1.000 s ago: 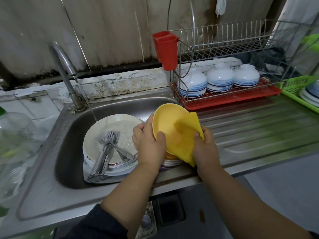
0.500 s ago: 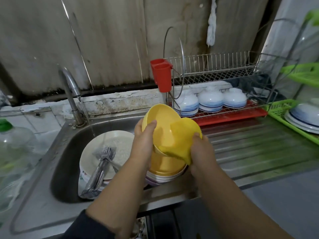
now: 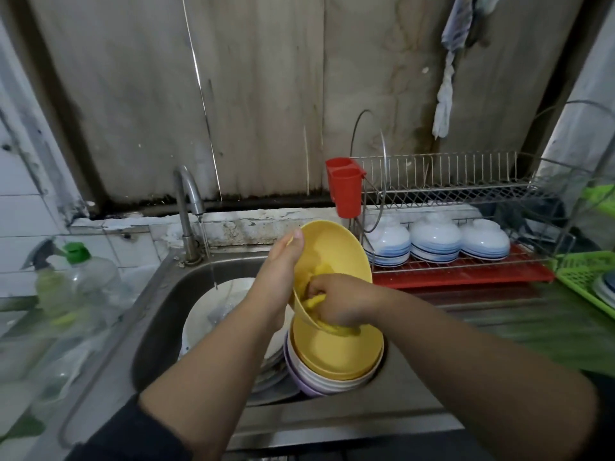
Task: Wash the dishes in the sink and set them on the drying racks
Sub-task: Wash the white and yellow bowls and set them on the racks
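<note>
Left hand grips a tilted yellow bowl over the sink while right hand clutches a yellow sponge inside it

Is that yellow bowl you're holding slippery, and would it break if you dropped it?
Probably slippery: the yellow bowl is being scrubbed under a running tap. It looks like plastic, so likely light and hard to break. The left hand steadies it alone.

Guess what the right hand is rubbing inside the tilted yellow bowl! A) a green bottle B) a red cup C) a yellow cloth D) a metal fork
C: the right hand grips a crumpled yellow cloth against the inside of the yellow bowl, which the left hand holds tilted by its rim.
</note>
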{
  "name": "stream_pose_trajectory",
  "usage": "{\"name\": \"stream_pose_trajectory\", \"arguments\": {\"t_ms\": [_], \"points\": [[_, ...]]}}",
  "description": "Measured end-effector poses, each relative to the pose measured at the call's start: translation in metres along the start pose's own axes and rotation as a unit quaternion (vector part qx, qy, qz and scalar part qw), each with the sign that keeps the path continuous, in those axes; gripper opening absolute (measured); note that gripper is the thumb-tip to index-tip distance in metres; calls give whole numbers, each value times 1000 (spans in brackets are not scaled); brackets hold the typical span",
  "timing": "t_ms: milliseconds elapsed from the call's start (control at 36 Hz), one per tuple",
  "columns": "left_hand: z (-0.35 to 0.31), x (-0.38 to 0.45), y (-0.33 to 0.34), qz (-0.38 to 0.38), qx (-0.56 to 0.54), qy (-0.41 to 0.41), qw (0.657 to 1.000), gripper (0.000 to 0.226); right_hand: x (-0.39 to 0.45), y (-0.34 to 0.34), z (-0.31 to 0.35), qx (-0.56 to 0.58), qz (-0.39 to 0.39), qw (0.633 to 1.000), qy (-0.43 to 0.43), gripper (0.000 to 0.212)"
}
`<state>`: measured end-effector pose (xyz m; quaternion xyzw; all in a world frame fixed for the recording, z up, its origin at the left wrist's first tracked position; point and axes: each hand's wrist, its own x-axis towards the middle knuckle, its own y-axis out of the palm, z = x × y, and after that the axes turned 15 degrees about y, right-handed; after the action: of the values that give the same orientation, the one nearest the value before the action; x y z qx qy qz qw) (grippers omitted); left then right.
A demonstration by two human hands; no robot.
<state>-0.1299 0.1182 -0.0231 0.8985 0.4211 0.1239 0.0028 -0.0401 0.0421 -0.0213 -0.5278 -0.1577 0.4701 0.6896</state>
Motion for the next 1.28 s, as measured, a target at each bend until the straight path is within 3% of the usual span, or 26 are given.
{"name": "stream_pose_trajectory", "arguments": {"t_ms": [56,83,167,194,250,306,333,389,417,472,528,583,639,694,722,750,806,861,889,917,972,1056,1083,1139,1194,1278], "points": [[0,-2,-1,7,-7,2,1000,96,5,-5,-5,-128,-79,988,31,35],[-2,-3,1,12,-11,5,1000,89,11,-6,-6,-122,-135,983,33,34],[-11,-5,3,54,-31,5,998,83,18,-12,-2,36,-249,967,-52,31],[-13,-4,3,62,-30,2,998,82,15,-13,3,92,-229,965,-90,31],[-16,0,-3,56,-32,-3,998,74,3,-9,9,152,-111,971,-151,25],[-16,0,-7,41,-22,1,999,71,-6,-8,5,74,13,988,-132,23],[-16,1,-7,42,-13,5,999,78,-5,-10,0,-10,26,995,-98,23],[-14,-3,-4,50,-8,16,999,87,3,-23,-9,-154,-46,987,-30,29],[-14,-6,1,55,-13,16,998,85,10,-26,-14,-159,-115,980,-15,30],[-17,-8,7,63,-32,9,997,81,16,-28,-8,-38,-227,972,-53,27],[-22,-6,11,63,-46,4,997,73,10,-25,5,147,-195,960,-135,24],[-24,-2,8,50,-47,-6,998,68,-6,-24,11,185,-70,968,-152,22],[-23,-1,3,49,-37,4,998,72,-11,-27,5,-1,31,995,-97,26],[-22,-4,4,55,-9,20,998,89,-2,-37,-7,-204,-5,979,-26,32],[-21,-4,5,59,-8,25,998,93,1,-42,-10,-233,-63,971,-2,33],[-21,-4,9,63,-17,30,997,91,8,-44,-11,-200,-137,970,8,31],[-26,-3,18,73,-37,38,996,79,12,-42,-3,-9,-244,969,-30,25],[-31,3,21,70,-37,23,997,73,6,-43,9,169,-174,964,-112,24],[-32,6,19,64,-44,13,997,71,-1,-44,13,182,-107,968,-138,23],[-33,8,16,59,-50,7,997,71,-7,-44,13,136,-46,979,-146,20],[-32,9,12,49,-40,14,998,79,-16,-49,7,-97,13,988,-120,17],[-32,9,13,35,-37,56,997,96,-12,-67,-2,-409,-95,907,-30,27],[-33,9,14,30,-47,71,996,98,-10,-71,-3,-442,-131,887,-17,28],[-35,11,18,20,-67,93,993,95,-9,-77,-3,-447,-159,880,-30,30],[-39,13,17,10,-72,98,993,90,-9,-82,-4,-425,-102,897,-63,40],[-42,17,13,20,-65,81,994,86,-14,-92,-14,-389,56,916,-84,61]]}}
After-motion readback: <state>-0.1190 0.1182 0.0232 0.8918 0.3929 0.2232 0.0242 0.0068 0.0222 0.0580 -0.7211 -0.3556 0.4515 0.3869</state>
